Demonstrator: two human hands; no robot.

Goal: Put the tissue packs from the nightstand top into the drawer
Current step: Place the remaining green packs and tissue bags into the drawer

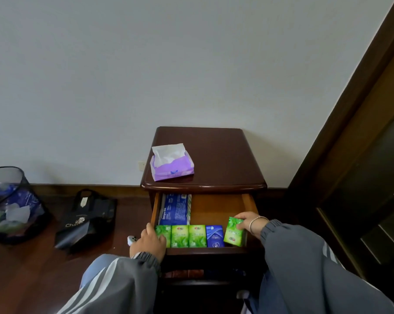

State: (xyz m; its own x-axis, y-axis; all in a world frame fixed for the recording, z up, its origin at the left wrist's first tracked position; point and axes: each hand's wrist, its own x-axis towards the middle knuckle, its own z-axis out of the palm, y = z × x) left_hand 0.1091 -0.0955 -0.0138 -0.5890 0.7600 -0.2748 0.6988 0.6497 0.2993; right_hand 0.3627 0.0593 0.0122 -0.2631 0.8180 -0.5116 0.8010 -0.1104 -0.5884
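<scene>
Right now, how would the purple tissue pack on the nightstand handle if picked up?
The purple pack looks soft-wrapped, so it would probably squash and sag. Likely light for its size. Its loose top sheet could pull out if grabbed.

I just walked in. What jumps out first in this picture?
The bright row of small tissue packs along the front of the open drawer, three green and one blue. At its right end the right hand pinches another green pack, tilted, while the left hand rests at the drawer's left front corner. A purple tissue pack sits on the nightstand top.
</scene>
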